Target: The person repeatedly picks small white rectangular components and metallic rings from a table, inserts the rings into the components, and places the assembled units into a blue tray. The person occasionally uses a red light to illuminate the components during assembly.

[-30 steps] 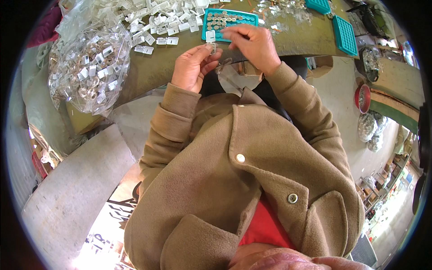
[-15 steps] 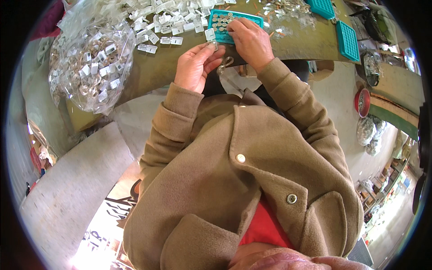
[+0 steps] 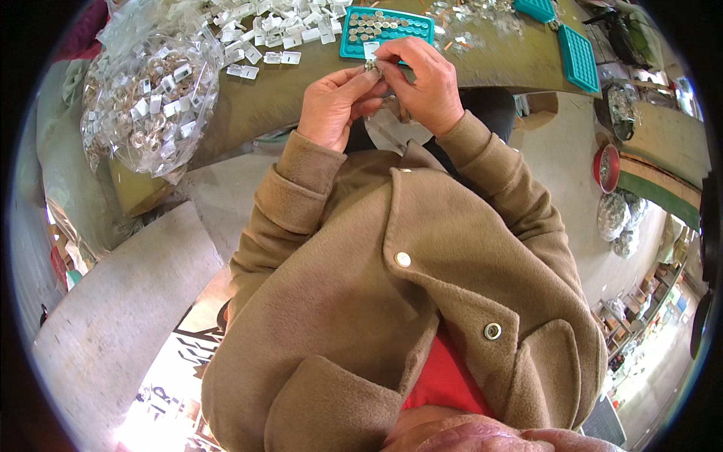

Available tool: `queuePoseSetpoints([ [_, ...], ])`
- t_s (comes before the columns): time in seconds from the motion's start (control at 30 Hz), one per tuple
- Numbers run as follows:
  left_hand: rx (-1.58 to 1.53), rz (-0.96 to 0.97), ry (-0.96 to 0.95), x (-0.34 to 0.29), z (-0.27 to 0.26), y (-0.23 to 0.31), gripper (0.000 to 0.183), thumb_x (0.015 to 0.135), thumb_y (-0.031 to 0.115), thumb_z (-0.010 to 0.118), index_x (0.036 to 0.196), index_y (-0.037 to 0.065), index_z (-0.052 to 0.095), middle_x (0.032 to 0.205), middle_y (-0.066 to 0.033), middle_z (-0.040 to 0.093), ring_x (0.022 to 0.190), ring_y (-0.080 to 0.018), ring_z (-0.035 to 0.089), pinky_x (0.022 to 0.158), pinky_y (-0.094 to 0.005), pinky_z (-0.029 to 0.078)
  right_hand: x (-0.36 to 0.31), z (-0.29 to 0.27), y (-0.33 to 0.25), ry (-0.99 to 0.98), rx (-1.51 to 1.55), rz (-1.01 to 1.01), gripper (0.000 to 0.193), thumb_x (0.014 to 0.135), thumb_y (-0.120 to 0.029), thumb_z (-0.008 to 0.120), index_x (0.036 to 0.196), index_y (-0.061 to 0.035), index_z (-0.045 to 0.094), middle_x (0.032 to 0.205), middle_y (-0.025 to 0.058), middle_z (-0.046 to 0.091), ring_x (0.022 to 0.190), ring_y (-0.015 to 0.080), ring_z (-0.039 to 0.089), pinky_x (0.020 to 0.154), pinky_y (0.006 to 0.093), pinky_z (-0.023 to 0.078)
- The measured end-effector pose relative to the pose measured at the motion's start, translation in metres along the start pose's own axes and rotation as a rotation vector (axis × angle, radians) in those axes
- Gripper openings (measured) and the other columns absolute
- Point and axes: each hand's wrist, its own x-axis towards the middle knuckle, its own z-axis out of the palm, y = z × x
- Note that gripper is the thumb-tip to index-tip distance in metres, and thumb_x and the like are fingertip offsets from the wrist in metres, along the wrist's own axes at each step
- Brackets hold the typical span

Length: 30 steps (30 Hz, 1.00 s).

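Observation:
My left hand (image 3: 328,107) is closed in a pinch on a small clear-and-white plastic case (image 3: 370,50), held just in front of the table's near edge. The fingertips of my right hand (image 3: 429,84) press together at the lower part of that same case. Whatever lies between the right fingertips is too small and covered to make out. Just beyond both hands, a teal tray (image 3: 413,33) carries rows of small round silver discs (image 3: 367,27), with bare round pockets toward its right side. Open plastic cases (image 3: 290,29) of the same kind lie heaped left of the tray.
A bulging clear bag (image 3: 160,105) of cases and metal rings sits at the table's left. Clear bits (image 3: 482,16) and orange strips are scattered beyond the tray. Two more teal trays, one at the right corner (image 3: 578,60), one farther back (image 3: 536,9). A red bowl (image 3: 605,167) is farther right.
My right hand has come away from the disc tray, toward me, and now meets the left hand at the plastic case. The left hand has shifted slightly right.

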Motion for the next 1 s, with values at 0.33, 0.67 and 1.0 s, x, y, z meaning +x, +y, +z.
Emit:
queuePoseSetpoints([
  [0.33,0.01,0.244,0.052,-0.005,0.013,-0.019,0.029,0.087,0.007,0.069,0.113,-0.004,0.065,0.101,-0.0095,0.069,0.086,-0.0143,0.067,0.074,-0.0251,0.057,-0.005,-0.011,-0.004,-0.086,-0.048,-0.086,0.013,0.08,-0.001,0.066,0.089,-0.0068,0.061,0.083,0.0059,0.062,0.078,0.0253,0.061,0.069,0.0341,0.049],
  [0.67,0.018,0.175,-0.041,-0.008,0.011,-0.014,0.028,0.093,0.012,0.062,0.116,-0.005,0.063,0.099,-0.0119,0.069,0.088,-0.0164,0.068,0.075,-0.0252,0.056,-0.011,-0.011,0.0,-0.073,0.647,0.632,0.024,0.089,-0.021,0.069,0.09,-0.0015,0.054,0.08,-0.0003,0.057,0.073,0.0088,0.056,0.065,0.0258,0.047],
  [1.0,-0.314,-0.12,-0.165,-0.005,0.013,-0.018,0.03,0.095,0.014,0.06,0.122,0.001,0.056,0.108,-0.0102,0.066,0.09,-0.0152,0.068,0.077,-0.0228,0.058,-0.018,-0.016,-0.009,-0.191,0.293,0.633,0.019,0.098,-0.018,0.056,0.093,-0.0013,0.065,0.073,-0.003,0.06,0.064,0.0032,0.049,0.055,0.0224,0.044],
])
